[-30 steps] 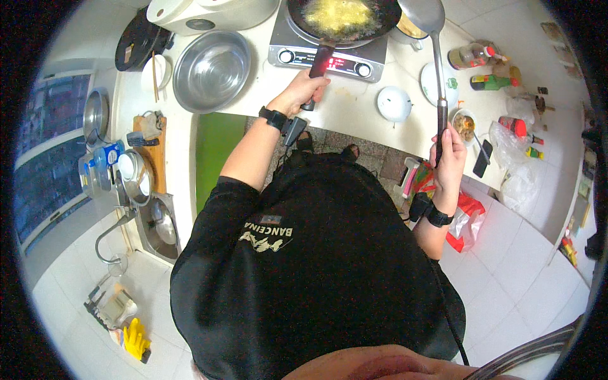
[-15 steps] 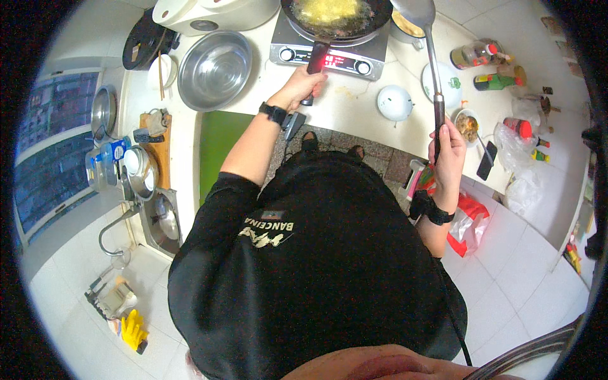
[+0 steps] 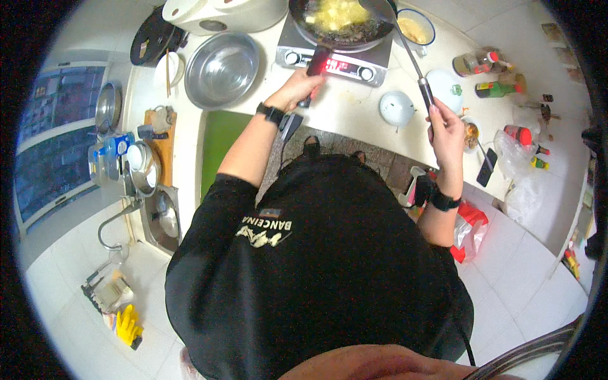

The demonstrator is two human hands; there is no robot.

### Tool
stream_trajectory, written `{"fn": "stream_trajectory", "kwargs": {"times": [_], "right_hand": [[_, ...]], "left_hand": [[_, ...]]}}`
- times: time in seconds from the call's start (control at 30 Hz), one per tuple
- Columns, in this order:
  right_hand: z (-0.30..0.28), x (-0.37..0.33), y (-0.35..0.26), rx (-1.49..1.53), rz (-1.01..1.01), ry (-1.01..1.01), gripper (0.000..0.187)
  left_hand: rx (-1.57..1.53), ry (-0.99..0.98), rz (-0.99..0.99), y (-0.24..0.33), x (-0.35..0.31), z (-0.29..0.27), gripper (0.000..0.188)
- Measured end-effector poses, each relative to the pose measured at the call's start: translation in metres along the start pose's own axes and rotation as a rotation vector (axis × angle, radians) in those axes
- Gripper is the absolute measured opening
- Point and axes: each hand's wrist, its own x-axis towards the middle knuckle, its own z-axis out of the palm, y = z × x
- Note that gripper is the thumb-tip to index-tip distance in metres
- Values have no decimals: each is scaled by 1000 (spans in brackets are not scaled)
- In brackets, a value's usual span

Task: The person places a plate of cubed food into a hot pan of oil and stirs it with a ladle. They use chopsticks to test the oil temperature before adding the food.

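Steel bowl [image 3: 221, 69] left of the stove, white rice cooker [image 3: 221, 12] behind it; sauce bottles [image 3: 491, 76] far right; yellow gloves [image 3: 128, 326] on floor.

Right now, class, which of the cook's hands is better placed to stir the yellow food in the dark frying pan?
Right. The right hand grips the long metal spatula, whose blade reaches over the dark frying pan. The left hand is closed on the pan's black handle, steadying it.
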Motion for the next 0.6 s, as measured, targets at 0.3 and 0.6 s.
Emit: {"fn": "stream_trajectory", "kwargs": {"times": [0.3,0.6], "right_hand": [[1,14,9,-98,-56,-21,37],[4,7,13,-45,10,-20,38]], "left_hand": [[40,43,-19,9,-1,-4,19],[-59,20,15,-9,8,-1,11]]}}
